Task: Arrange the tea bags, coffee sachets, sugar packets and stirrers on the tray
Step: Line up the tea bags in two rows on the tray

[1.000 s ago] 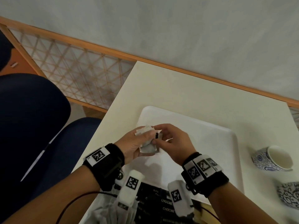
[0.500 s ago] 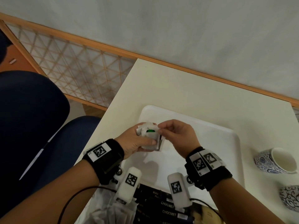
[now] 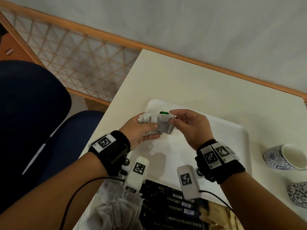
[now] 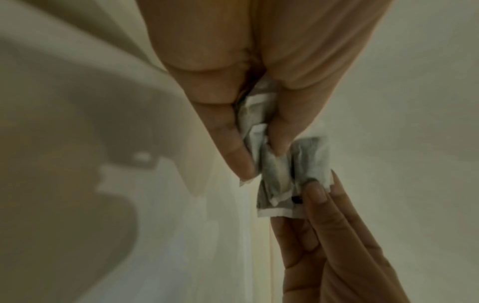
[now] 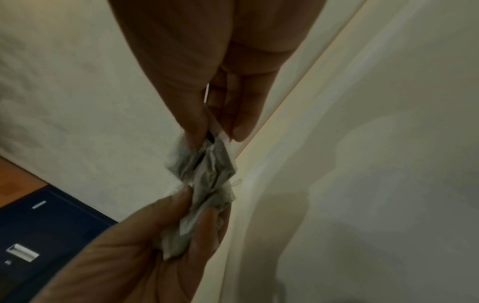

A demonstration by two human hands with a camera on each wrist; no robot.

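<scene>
Both hands hold a small bunch of white tea bags [image 3: 157, 123] just above the left part of the white tray [image 3: 232, 133]. My left hand [image 3: 141, 130] grips the bunch [image 4: 261, 147] between thumb and fingers. My right hand [image 3: 187, 125] pinches the outermost tea bag [image 5: 207, 164] at its top edge, beside a green tag [image 3: 164, 112]. The left wrist view shows the right hand's fingertips [image 4: 314, 190] on the corner of that tea bag [image 4: 308, 160]. More tea bags [image 3: 116, 206] and black coffee sachets [image 3: 174, 208] lie in a container at the near edge.
Two blue-patterned cups, one [image 3: 285, 157] on its side and another [image 3: 298, 195] near it, sit right of the tray. A dark blue chair [image 3: 41, 123] stands left of the cream table [image 3: 191, 80]. A wooden-framed lattice screen [image 3: 74, 60] runs behind.
The hands rose slightly and moved toward the tray's far left. The right hand shifted its pinch to the top of the bunch, and the green tag came into sight.
</scene>
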